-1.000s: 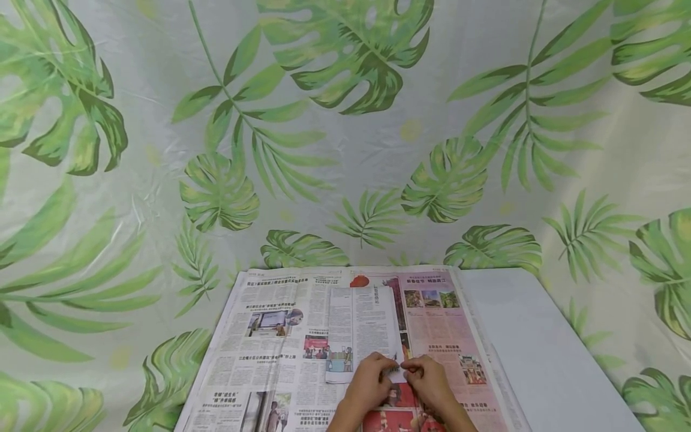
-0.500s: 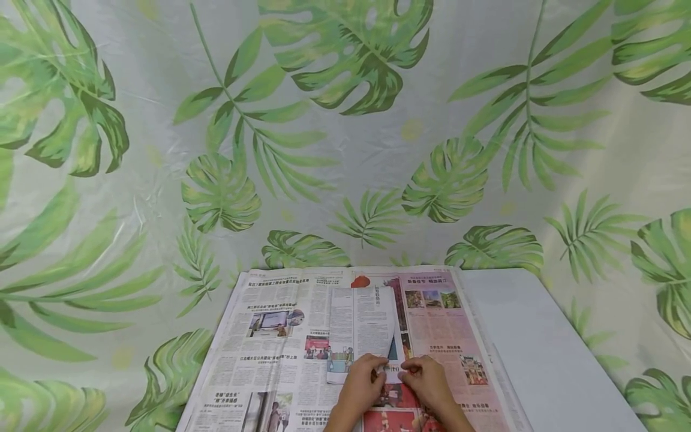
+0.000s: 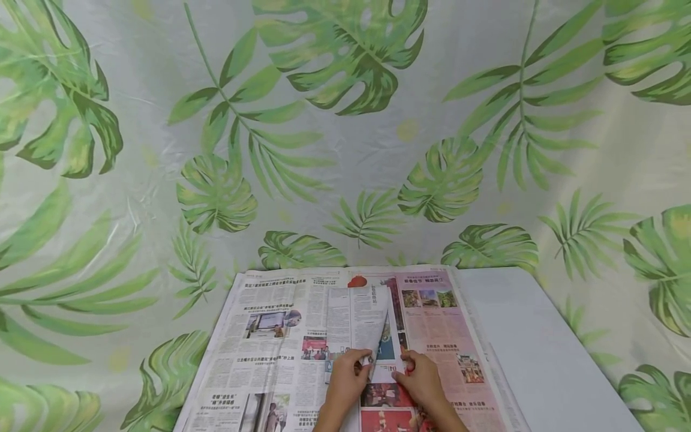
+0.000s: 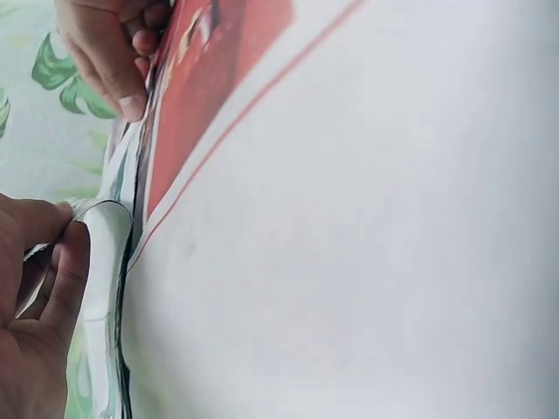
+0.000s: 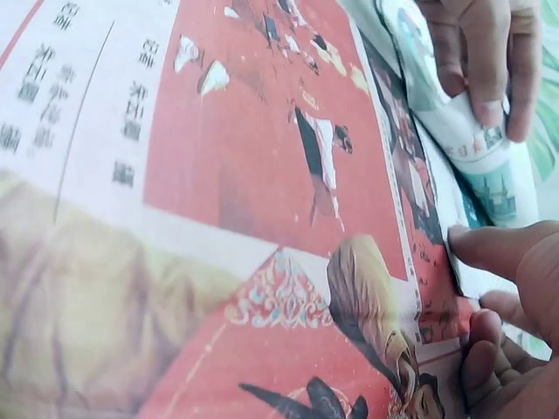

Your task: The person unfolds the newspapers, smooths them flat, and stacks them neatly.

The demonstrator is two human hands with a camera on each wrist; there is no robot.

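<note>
A small folded newspaper (image 3: pixel 345 324) lies on a larger spread-out newspaper (image 3: pixel 270 354). My left hand (image 3: pixel 344 379) pinches the lower right corner of its top layer between thumb and fingers. That corner curls up and leftward, baring a blue-green picture (image 3: pixel 386 347) on the layer beneath. In the left wrist view, the pinched sheet (image 4: pixel 106 253) bends into a loop beside my left thumb. My right hand (image 3: pixel 422 379) grips the lower right edge of the layer below, thumb on top and fingers curled under, as the right wrist view shows.
Beneath the spread newspaper, a white board (image 3: pixel 545 342) sticks out on the right. Behind the work surface hangs a pale curtain (image 3: pixel 324 162) printed with green leaves. Red photos (image 3: pixel 385 420) on the spread newspaper lie just in front of the hands.
My left hand has drawn the top layer's corner leftward, away from the right hand, and more of the blue-green picture shows. The right hand stays near the lower right edge.
</note>
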